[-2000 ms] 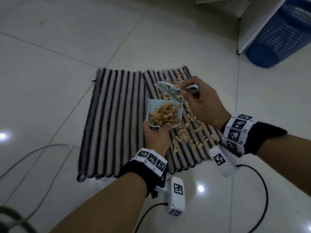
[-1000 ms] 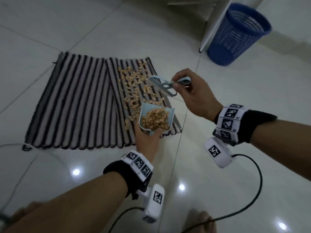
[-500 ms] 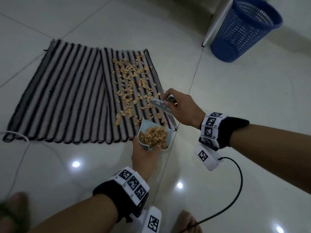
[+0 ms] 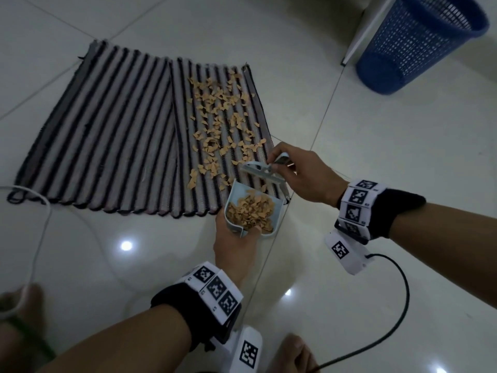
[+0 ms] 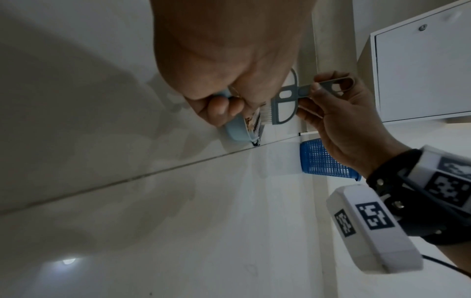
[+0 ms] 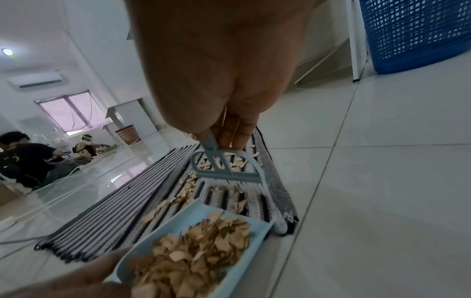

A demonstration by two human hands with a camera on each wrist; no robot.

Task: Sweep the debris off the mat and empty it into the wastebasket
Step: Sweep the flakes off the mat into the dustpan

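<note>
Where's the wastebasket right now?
In the head view the blue wastebasket stands on the tiled floor at top right, beyond the mat's right edge, beside a white panel.

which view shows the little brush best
The left wrist view: the small grey-blue plastic hand brush appears side-on, with frame, pale bristles and looped handle clear in the right hand. The right wrist view shows its arched back from behind; the head view shows it small above the light blue dustpan.
</note>
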